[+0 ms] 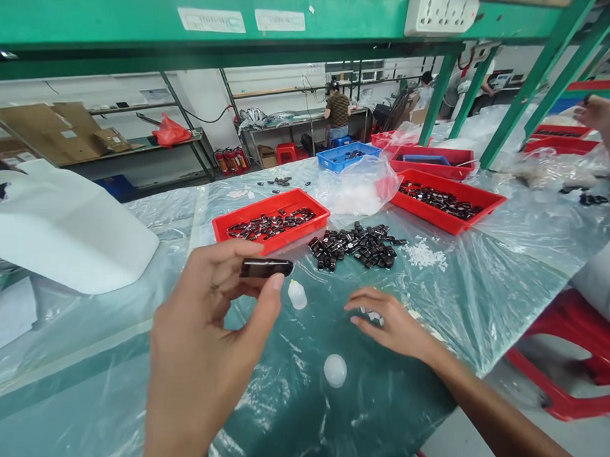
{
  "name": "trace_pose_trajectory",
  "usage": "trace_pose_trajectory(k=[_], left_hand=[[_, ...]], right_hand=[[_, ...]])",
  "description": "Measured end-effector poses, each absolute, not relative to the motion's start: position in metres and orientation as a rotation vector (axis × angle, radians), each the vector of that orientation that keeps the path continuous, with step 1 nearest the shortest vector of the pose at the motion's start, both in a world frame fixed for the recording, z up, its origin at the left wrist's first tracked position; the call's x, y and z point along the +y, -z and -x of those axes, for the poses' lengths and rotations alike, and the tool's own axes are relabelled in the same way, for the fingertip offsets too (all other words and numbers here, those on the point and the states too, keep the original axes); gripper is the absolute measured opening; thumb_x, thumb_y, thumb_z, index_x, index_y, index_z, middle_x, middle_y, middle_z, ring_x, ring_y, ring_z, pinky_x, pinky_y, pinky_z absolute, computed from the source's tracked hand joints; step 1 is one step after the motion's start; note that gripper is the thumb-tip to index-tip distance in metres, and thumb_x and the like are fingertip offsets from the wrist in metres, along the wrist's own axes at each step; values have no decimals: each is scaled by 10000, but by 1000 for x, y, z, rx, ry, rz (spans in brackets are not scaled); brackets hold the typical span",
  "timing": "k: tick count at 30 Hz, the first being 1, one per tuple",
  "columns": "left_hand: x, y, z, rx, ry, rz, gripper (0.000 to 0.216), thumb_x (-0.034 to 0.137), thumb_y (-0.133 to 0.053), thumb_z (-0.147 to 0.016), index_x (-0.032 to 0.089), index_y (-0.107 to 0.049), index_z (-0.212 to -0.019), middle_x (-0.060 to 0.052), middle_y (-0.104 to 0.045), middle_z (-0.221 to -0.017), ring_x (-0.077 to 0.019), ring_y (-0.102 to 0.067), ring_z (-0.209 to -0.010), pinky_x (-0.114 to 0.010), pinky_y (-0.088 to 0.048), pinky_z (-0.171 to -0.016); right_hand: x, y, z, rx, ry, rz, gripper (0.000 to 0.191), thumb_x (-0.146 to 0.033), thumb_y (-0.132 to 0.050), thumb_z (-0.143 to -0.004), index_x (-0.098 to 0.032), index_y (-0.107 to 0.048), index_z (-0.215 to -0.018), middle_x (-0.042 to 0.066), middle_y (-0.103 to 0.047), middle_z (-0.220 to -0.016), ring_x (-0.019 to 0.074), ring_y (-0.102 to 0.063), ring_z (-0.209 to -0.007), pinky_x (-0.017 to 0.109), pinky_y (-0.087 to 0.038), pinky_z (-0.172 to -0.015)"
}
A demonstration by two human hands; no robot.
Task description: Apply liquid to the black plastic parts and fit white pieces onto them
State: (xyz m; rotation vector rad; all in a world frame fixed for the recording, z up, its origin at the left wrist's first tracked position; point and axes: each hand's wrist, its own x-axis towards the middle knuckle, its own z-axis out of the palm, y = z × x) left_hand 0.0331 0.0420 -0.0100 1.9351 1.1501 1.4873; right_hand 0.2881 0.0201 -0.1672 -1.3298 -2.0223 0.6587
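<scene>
My left hand (203, 339) is raised over the table and pinches a small dark oblong part (265, 267) between thumb and fingers. My right hand (388, 322) rests on the plastic-covered table, fingers curled down over small white bits (374, 315); what they grip, if anything, is hidden. A loose heap of the same dark parts (358, 245) lies just beyond both hands. A small white bottle (296, 294) stands between my hands, and a round white cap (334, 370) lies nearer to me.
Red trays (225, 224) (484, 209) with dark parts sit behind the heap, a blue tray (333, 162) farther back. White bits (424, 254) lie right of the heap. A white shape (65, 230) lies left. Another person's hand (601, 115) shows at the right, a red stool (584, 365) below.
</scene>
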Motion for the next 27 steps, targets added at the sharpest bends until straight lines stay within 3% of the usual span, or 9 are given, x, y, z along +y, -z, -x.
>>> trace_pose_trajectory(k=[3,5,6,10,14,17,22,25,27], left_hand=[[44,11,-33,1075,-1500,-1986,208,198,-719,-881,293,-659,-1056,62,-719,-889,-131,-685,-793,-224,-565,-730],[44,11,-32,1058,-1478,-2010,193,191,-708,-903,288,-653,-1061,64,-712,-870,-122,-694,-769,-210,-575,-724],[44,10,-32,1047,-1456,-2020,188,188,-697,-918,286,-646,-1071,60,-717,-896,-120,-710,-786,-204,-585,-737],[40,8,-31,972,-1424,-2026,170,159,-671,-937,288,-623,-1038,47,-748,-1080,-127,-759,-948,-183,-614,-807],[36,8,-31,1010,-1387,-2060,150,168,-659,-926,296,-642,-1003,69,-764,-933,-113,-769,-794,-196,-607,-721],[35,8,-30,1056,-1338,-2128,176,152,-634,-918,300,-652,-1013,65,-751,-895,-119,-740,-769,-235,-582,-711],[32,8,-31,1052,-1370,-2188,263,126,-589,-906,314,-622,-1087,63,-713,-824,-127,-701,-723,-254,-578,-691],[32,9,-33,1013,-1496,-2068,393,142,-585,-902,335,-526,-1239,69,-711,-830,-112,-678,-659,-217,-581,-642],[34,10,-33,979,-1579,-1953,407,143,-596,-903,335,-482,-1243,75,-714,-822,-99,-667,-627,-185,-576,-618]], right_hand=[[-3,163,-270,-2008,-889,1233,471,-288,-780,-866,-249,-630,-1310,62,-594,-1346,192,-642,-1082,304,-546,-926],[-12,167,-258,-1982,-986,1221,637,-295,-893,-739,-255,-628,-1317,60,-574,-1393,230,-613,-1191,318,-521,-999],[-15,170,-252,-1962,-1013,1223,628,-289,-906,-721,-248,-641,-1289,62,-573,-1399,248,-585,-1248,334,-492,-1049],[-13,175,-239,-1874,-1084,1205,434,-229,-860,-760,-230,-688,-1158,54,-641,-1318,261,-598,-1244,360,-447,-1086],[-6,143,-246,-1842,-1132,1107,372,-279,-808,-811,-260,-696,-1165,21,-715,-1169,242,-676,-1077,351,-508,-957],[5,92,-257,-1855,-1098,982,336,-351,-759,-887,-299,-680,-1209,19,-702,-1193,209,-677,-1041,319,-528,-888],[27,6,-262,-1939,-677,691,515,-273,-806,-892,-389,-597,-1348,3,-716,-1182,180,-691,-1044,264,-568,-850],[39,-13,-258,-1843,-629,620,450,-280,-817,-884,-354,-589,-1265,20,-716,-1159,206,-709,-1038,277,-603,-829],[46,-13,-255,-1802,-632,593,398,-295,-806,-895,-347,-567,-1209,14,-719,-1103,213,-720,-999,284,-613,-802]])
